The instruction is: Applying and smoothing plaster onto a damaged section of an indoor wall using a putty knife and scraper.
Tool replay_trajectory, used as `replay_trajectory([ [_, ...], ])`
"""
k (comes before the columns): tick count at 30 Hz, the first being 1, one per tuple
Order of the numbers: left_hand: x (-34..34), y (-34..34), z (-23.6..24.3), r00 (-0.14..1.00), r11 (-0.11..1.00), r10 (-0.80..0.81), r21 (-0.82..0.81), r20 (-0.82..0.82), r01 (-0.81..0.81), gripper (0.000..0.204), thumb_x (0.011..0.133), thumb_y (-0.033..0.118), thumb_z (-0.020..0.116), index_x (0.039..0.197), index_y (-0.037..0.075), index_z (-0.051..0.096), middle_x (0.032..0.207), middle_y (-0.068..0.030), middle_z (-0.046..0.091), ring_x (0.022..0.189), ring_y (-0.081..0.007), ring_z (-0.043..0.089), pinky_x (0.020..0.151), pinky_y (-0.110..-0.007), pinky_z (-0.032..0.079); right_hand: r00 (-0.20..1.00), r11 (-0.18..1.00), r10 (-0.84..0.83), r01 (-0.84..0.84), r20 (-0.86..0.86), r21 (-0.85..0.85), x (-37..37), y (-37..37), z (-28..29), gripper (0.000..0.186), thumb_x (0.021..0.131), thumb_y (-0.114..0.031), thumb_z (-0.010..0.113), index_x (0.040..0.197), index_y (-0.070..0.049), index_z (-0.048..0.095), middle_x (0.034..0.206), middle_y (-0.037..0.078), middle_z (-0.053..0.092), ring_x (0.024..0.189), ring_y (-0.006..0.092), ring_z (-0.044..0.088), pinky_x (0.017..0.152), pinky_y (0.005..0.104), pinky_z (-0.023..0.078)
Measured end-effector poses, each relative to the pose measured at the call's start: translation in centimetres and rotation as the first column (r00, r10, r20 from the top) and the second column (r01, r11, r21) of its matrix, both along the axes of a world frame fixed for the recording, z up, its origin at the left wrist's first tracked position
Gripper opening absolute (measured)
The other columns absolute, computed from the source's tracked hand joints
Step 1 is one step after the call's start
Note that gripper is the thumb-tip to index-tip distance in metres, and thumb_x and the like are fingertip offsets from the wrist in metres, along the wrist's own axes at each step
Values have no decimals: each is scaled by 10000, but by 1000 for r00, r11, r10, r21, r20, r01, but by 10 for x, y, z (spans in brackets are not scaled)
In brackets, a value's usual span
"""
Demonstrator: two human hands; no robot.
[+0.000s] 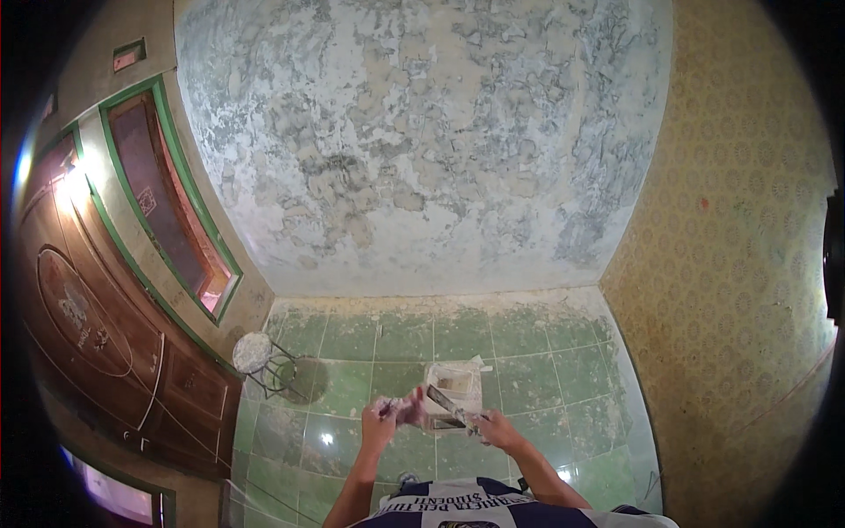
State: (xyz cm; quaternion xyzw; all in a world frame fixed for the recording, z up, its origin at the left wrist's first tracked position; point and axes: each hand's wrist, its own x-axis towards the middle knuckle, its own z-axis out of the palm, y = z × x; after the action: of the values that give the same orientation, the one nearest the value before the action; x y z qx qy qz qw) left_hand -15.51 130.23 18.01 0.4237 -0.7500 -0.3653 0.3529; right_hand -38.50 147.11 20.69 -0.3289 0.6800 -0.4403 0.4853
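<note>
My left hand is closed on a crumpled, pinkish-white rag, which hangs toward the middle. My right hand grips the handle of a scraper smeared with pale residue. Its flat blade points up and left, close to the rag; I cannot tell whether they touch. Below and beyond both hands, a square, white-smeared box-like container stands on the floor, with a hollow showing in its top. The scraper and rag hide part of it.
A round stool with metal legs stands left, near the brown wooden door. Ahead rises a patchy, scraped wall; a patterned yellowish wall runs along the right. Pale dust and flakes lie on the green tiled floor.
</note>
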Motion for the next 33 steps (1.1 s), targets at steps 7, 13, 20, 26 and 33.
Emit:
replay_trajectory([
  [7,-33,32,-3,900,875,154,480,-409,68,43,872,12,615,897,-6,645,772,-36,667,654,-136,635,585,-279,502,984,950,137,-163,-112,-267,-27,32,40,329,973,-290,588,1112,-2,663,800,16,647,654,106,543,600,257,474],
  [13,-52,48,7,765,676,323,702,-557,226,93,901,148,681,919,76,626,771,-48,660,598,-162,635,492,-315,523,920,884,55,-225,-388,-409,-47,32,-2,380,925,-232,667,1218,1,605,906,83,663,772,148,544,724,305,475],
  [20,-36,44,-10,642,627,542,770,-542,119,156,906,199,688,975,71,634,791,-41,669,624,-172,641,515,-338,540,959,947,180,-229,-219,-226,-74,42,-49,402,896,-171,684,1242,5,575,998,181,678,879,203,605,825,351,486],
  [26,1,18,-25,611,680,477,706,-631,198,230,947,224,614,1067,27,602,1000,-79,662,891,-185,662,790,-334,527,929,991,-20,-31,-370,-133,-98,17,-113,297,928,-225,627,1146,-24,619,805,116,639,699,177,563,663,362,477],
  [33,-8,-56,-60,600,584,608,805,-520,106,273,966,214,582,1148,10,582,1105,-99,650,997,-211,648,857,-368,529,953,988,-157,149,-260,-49,-116,-35,-155,224,913,-227,627,1024,-33,618,714,28,600,600,102,520,524,289,433],
])
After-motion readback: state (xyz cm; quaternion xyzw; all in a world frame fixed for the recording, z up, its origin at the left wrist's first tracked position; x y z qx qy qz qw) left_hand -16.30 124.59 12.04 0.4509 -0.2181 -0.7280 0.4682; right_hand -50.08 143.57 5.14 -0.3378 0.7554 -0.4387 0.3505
